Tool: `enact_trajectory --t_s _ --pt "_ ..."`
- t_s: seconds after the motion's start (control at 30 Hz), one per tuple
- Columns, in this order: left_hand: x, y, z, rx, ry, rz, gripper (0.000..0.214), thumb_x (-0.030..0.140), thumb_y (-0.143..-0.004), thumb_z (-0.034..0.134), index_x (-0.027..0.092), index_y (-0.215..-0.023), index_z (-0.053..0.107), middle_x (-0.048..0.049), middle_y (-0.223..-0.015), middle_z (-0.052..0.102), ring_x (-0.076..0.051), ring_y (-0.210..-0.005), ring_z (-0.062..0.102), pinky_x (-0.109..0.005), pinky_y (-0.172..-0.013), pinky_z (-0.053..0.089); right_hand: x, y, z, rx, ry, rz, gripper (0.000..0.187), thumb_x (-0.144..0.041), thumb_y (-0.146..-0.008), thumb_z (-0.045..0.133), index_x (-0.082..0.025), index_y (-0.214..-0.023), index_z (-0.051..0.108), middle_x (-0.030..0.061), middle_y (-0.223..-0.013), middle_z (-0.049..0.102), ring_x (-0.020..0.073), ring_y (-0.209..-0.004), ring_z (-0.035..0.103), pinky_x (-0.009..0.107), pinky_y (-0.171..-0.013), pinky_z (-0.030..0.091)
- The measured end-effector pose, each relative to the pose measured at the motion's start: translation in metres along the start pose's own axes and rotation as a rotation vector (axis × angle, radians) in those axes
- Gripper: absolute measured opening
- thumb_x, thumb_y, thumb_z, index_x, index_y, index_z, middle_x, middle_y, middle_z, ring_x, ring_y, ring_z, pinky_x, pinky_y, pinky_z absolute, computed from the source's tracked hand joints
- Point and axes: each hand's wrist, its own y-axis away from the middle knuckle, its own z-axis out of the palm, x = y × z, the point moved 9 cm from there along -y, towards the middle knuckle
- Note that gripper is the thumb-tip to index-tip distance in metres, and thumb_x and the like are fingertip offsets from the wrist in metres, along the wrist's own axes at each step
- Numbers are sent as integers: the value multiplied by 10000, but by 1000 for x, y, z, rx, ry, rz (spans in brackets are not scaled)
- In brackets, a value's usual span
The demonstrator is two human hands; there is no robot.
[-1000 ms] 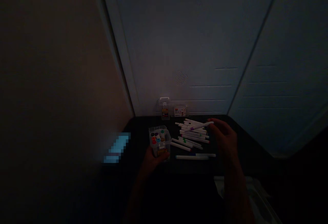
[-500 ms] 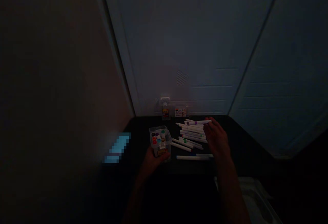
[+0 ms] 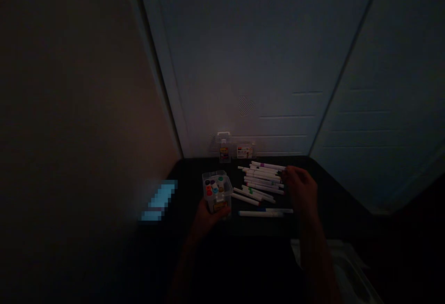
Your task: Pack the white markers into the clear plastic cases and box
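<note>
My left hand is wrapped round a clear plastic box with a label on its front. Inside, several markers stand upright, showing red, orange, purple, teal, brown and dark ends. At the right, my right hand has its fingers pinched together at the right end of a white marker with a purple band. That marker lies along the far side of a pile of white markers. Nearer to me, two markers with blue parts lie apart from the pile.
Against the pale wall stand a clear latched box and a small labelled box. A pale tray or bin sits low at the right. A blurred bright patch shows at the left of the dark table.
My right hand has moved right and slightly down, and the purple-banded marker has come down onto the far side of the pile. My left hand and the box stay put.
</note>
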Motion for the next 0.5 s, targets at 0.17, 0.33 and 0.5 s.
enact_trajectory --t_s 0.17,0.33,0.5 --pt "-3 -3 2 -16 7 -4 756 331 -472 1031 158 -1128 698 -124 -1089 809 -335 -1016 777 -436 -895 635 -1 -7 -16 -64 262 -22 418 -538 -671 850 -183 -863 738 87 -856 777 258 -833 727 386 -781 579" --pt "-4 -3 1 -21 -20 3 728 352 -495 1022 148 -1113 695 -126 -1072 811 -325 -982 783 -420 -863 641 7 -14 -23 -154 470 -29 424 -583 -663 798 -189 -807 733 108 -832 775 289 -831 720 396 -755 559" --pt "-6 -4 -3 8 -24 11 721 353 -493 1026 158 -1104 696 -114 -1065 811 -320 -978 778 -400 -834 642 15 -15 -21 -261 577 -39 372 -552 -696 752 -201 -816 739 98 -827 784 281 -815 723 375 -724 548"
